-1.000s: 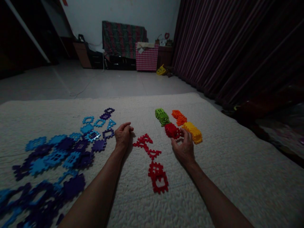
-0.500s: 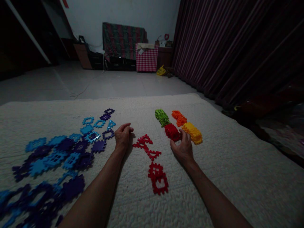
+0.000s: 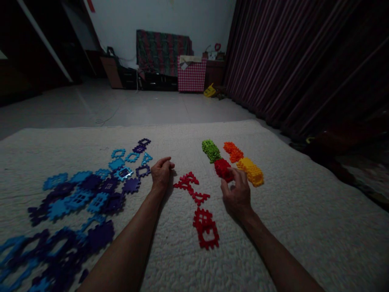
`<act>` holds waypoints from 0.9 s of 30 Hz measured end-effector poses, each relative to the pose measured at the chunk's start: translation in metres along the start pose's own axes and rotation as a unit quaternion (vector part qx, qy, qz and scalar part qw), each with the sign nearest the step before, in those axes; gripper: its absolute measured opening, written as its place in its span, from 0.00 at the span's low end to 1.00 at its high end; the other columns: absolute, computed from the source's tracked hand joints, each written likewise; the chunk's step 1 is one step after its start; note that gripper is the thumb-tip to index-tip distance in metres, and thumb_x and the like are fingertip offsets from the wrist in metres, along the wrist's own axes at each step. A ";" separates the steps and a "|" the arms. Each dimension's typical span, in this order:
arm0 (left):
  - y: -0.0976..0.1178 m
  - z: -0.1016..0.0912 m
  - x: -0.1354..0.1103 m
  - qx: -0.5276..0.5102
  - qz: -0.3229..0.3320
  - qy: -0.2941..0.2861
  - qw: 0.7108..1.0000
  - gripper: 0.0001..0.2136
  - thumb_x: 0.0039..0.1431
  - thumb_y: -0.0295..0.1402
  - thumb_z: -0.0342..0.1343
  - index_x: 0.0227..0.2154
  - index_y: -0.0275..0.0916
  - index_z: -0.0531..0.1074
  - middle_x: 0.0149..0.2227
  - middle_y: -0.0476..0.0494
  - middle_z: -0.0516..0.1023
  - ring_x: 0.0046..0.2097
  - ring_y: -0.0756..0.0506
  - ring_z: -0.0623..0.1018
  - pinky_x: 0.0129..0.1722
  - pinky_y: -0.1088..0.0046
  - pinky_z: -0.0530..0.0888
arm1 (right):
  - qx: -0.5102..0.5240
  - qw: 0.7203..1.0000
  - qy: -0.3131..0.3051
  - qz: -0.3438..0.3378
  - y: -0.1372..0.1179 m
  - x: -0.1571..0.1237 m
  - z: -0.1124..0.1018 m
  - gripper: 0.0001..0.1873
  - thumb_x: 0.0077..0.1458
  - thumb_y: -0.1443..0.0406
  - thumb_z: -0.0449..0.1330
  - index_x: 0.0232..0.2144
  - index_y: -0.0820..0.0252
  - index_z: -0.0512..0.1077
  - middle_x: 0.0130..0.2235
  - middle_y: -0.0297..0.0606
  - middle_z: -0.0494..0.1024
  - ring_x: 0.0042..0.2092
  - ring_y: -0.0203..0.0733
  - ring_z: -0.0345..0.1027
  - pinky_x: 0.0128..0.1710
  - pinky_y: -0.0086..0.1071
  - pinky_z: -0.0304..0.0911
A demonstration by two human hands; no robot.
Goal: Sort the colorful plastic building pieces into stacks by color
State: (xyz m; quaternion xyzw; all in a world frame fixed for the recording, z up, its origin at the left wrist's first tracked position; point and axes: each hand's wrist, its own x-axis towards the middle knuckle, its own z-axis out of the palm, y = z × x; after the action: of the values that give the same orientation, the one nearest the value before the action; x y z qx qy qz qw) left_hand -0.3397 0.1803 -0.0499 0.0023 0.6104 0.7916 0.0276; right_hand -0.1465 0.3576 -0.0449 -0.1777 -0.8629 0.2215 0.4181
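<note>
My left hand [image 3: 161, 173] rests on the white quilted mat [image 3: 298, 211], its fingers curled loosely with nothing visible in them, just left of several flat red interlocking tiles [image 3: 190, 184]. My right hand [image 3: 237, 192] lies beside a stacked red block [image 3: 223, 168], fingertips bent toward it and touching its near edge. Behind that block sits a green stack [image 3: 210, 150]. An orange stack [image 3: 233, 151] and a yellow stack [image 3: 251, 171] lie to the right. More red tiles [image 3: 206, 227] lie between my forearms.
Several blue and purple flat tiles [image 3: 82, 198] are spread over the left of the mat. Beyond the mat is a bare tiled floor [image 3: 136, 107], with a checked red box [image 3: 191, 75] and furniture at the far wall. A dark striped curtain [image 3: 304, 61] hangs on the right.
My right hand has drawn its fingers in slightly at the red block. The view has shifted a little; my left hand has stayed in place.
</note>
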 end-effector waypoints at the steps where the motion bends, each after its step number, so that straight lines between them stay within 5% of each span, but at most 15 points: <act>1: 0.000 0.000 0.000 -0.001 0.001 0.001 1.000 0.18 0.39 0.35 0.59 0.35 0.33 0.78 0.23 0.48 0.76 0.24 0.51 0.72 0.23 0.77 0.68 | 0.027 0.999 -0.024 -0.018 -0.007 -0.001 0.001 0.15 0.57 0.67 0.55 0.48 0.59 0.70 0.47 0.45 0.73 0.49 0.46 0.69 0.50 0.40 0.67; 8: 0.002 0.001 -0.002 -0.018 0.002 -0.001 1.000 0.21 0.39 0.35 0.59 0.39 0.33 0.77 0.23 0.49 0.75 0.23 0.52 0.70 0.21 0.76 0.69 | 0.042 0.967 -0.245 -0.048 -0.046 0.007 0.036 0.11 0.56 0.71 0.56 0.42 0.61 0.74 0.41 0.43 0.76 0.44 0.43 0.70 0.47 0.34 0.64; 13: 0.002 0.001 -0.002 -0.026 -0.001 0.002 1.000 0.21 0.39 0.35 0.59 0.39 0.32 0.77 0.23 0.49 0.75 0.23 0.52 0.70 0.21 0.77 0.68 | -0.018 0.958 -0.285 0.009 -0.055 0.024 0.055 0.11 0.58 0.64 0.60 0.42 0.62 0.75 0.41 0.45 0.76 0.42 0.43 0.70 0.44 0.33 0.63; 19: 0.001 0.001 -0.002 -0.031 -0.004 -0.005 0.999 0.21 0.39 0.36 0.58 0.39 0.33 0.76 0.23 0.50 0.74 0.22 0.52 0.70 0.21 0.76 0.69 | 0.074 0.947 -0.310 0.049 -0.045 0.024 0.032 0.10 0.56 0.69 0.55 0.30 0.60 0.77 0.32 0.37 0.78 0.35 0.38 0.70 0.38 0.29 0.61; 27: 0.007 0.003 -0.005 -0.030 -0.015 -0.002 0.999 0.22 0.38 0.35 0.57 0.39 0.32 0.76 0.23 0.50 0.74 0.22 0.52 0.70 0.21 0.75 0.69 | 0.150 0.902 -0.399 0.068 -0.044 0.013 -0.009 0.08 0.52 0.68 0.58 0.29 0.60 0.78 0.34 0.37 0.77 0.35 0.38 0.70 0.35 0.29 0.63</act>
State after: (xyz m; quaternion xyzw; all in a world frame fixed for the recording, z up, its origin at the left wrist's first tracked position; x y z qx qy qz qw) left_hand -0.3352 0.1813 -0.0424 -0.0060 0.5859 0.8094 0.0405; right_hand -0.1528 0.3294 -0.0084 -0.0682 -0.8997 0.4287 0.0445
